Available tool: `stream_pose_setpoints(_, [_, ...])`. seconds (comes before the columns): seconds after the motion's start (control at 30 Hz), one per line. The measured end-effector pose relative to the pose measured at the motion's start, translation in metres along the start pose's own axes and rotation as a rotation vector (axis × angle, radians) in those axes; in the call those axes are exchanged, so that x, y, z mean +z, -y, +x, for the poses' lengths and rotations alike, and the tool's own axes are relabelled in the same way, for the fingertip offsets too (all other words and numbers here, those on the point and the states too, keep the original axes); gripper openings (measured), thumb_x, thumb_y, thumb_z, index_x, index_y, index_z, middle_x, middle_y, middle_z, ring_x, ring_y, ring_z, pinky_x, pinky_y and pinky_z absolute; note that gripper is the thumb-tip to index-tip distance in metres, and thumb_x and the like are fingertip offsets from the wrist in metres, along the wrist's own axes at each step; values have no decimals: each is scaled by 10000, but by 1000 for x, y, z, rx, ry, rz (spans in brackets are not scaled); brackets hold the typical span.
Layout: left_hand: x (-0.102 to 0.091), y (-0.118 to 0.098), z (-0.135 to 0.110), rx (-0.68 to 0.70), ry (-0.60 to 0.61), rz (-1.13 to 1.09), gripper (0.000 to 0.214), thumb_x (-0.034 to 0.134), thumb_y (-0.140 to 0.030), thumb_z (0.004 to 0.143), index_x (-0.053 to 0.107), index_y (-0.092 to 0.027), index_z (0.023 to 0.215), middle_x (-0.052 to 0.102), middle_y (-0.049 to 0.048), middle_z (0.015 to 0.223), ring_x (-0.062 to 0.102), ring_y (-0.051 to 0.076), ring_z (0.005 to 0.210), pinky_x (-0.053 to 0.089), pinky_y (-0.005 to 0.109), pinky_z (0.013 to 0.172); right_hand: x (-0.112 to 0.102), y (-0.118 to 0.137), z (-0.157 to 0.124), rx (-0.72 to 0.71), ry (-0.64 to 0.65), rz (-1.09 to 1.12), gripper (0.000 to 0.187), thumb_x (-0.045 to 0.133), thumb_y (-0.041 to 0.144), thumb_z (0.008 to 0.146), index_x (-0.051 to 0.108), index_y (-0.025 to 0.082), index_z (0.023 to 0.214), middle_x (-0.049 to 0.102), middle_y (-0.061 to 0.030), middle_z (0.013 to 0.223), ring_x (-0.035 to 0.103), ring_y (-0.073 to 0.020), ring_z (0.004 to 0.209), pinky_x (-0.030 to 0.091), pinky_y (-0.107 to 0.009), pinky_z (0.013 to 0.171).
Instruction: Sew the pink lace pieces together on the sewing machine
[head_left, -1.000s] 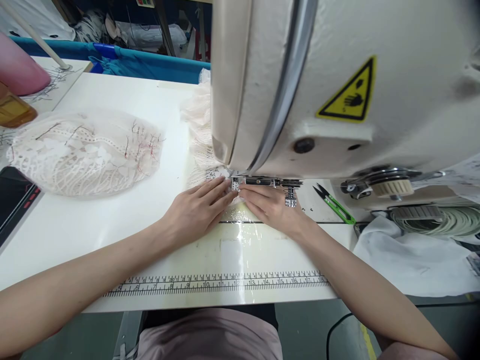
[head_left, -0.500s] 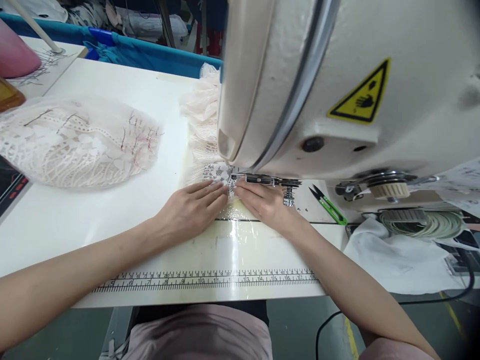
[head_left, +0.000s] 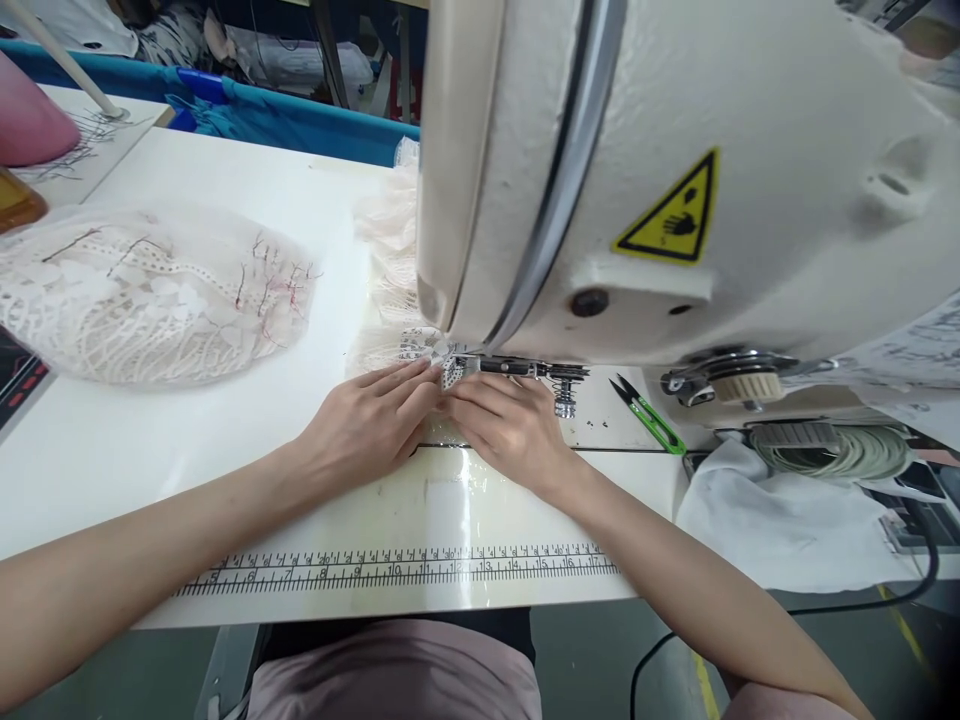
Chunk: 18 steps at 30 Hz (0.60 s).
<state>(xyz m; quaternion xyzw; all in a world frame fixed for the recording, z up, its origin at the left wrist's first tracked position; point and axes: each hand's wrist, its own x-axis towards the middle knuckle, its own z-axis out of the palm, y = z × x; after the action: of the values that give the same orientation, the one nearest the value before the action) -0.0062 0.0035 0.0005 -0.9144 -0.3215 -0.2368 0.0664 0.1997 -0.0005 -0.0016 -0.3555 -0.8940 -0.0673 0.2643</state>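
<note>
A cream sewing machine fills the upper right of the head view. A strip of pale lace fabric runs under its presser foot. My left hand lies flat on the lace just left of the foot, fingers stretched toward it. My right hand lies flat on the lace just right of the needle, fingertips almost touching the left hand's. Both hands press the lace onto the machine bed.
A bag of lace pieces lies on the white table at the left. Green thread snips rest right of the foot. A printed ruler runs along the front edge. White cloth and coiled cord sit at the right.
Both hands stay on the lace at the presser foot. The view has shifted slightly, and the hands sit a little further left in the picture.
</note>
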Motion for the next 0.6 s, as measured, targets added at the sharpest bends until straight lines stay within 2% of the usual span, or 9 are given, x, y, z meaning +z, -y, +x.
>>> stream_pose_setpoints(0.17, [2, 1, -3, -42, 9, -41, 357, 447, -146, 924, 624, -115, 1233, 672, 99, 1242, 627, 238, 1178, 534, 365, 1028, 1, -2, 0, -56, -38, 17, 187, 551, 74, 890, 662, 217, 842, 740, 56, 881, 654, -93, 844, 430, -258, 643])
stream_pose_setpoints(0.4, [5, 2, -5, -24, 4, -11, 359, 471, -184, 934, 635, -136, 1249, 675, 82, 1234, 621, 247, 1189, 522, 395, 1042, -1, -1, -3, -9, 28, 17, 166, 542, 86, 901, 649, 213, 899, 740, 41, 930, 651, -102, 862, 439, -266, 680])
stream_pose_setpoints(0.6, [4, 2, -4, 8, -3, 62, 352, 490, -193, 921, 647, -119, 1227, 672, 95, 1236, 633, 265, 1170, 523, 416, 1023, -2, -5, -3, -23, 29, -4, 151, 542, 99, 905, 655, 198, 925, 741, 40, 958, 654, -106, 868, 457, -262, 691])
